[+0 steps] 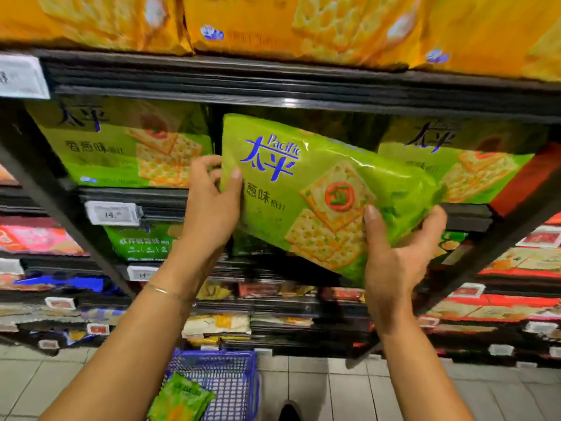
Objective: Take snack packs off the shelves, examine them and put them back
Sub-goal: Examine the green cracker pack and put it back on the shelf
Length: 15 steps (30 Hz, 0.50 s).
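Observation:
A large green cracker pack (pixel 318 189) with blue "Pacific" lettering hangs tilted in front of the middle shelf, between both my hands. My left hand (pixel 209 202) grips its left edge, thumb on the front and fingers behind. Its lower right corner sits in my right hand (pixel 394 253), thumb pressed on the front and fingers curled round the back. Two matching green packs stand on the shelf behind, one at the left (pixel 121 144) and one at the right (pixel 461 159).
Yellow cracker packs (pixel 303 22) fill the top shelf above a black shelf edge (pixel 273 83). Lower shelves carry green, red and pink packs with price tags (pixel 112 212). A blue basket (pixel 221 381) holding a green pack (pixel 179 399) stands on the tiled floor.

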Motion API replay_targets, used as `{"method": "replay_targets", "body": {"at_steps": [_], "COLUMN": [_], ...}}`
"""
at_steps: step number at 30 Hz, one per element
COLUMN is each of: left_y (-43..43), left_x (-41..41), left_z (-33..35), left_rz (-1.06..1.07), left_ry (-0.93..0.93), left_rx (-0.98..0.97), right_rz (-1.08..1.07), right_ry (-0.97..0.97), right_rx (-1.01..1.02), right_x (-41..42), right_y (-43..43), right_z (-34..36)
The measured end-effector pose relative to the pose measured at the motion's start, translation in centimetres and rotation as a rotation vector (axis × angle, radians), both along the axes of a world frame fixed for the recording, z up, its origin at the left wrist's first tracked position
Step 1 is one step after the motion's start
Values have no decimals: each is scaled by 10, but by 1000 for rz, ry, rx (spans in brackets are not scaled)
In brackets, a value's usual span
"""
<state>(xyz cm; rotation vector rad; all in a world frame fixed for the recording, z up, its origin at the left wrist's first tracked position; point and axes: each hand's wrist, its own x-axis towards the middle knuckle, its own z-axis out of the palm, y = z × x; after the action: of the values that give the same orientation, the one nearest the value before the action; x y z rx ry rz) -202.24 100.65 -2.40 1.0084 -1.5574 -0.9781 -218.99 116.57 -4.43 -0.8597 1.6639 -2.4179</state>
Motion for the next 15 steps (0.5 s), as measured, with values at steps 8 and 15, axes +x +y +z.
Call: {"method": "replay_targets", "body": {"at_steps": [8,15], "left_y": [-29,-33], "left_x": [-47,-31], "left_z": [21,15], "left_rz": [-47,79], "left_ry": [-83,-173], "left_rx": [12,97], "right_rz": [-62,-78], "right_ry": [128,236], "right_rx": [-189,-98], "right_x": [-28,-36], "right_y": [-37,-76], "right_z": [6,2]}}
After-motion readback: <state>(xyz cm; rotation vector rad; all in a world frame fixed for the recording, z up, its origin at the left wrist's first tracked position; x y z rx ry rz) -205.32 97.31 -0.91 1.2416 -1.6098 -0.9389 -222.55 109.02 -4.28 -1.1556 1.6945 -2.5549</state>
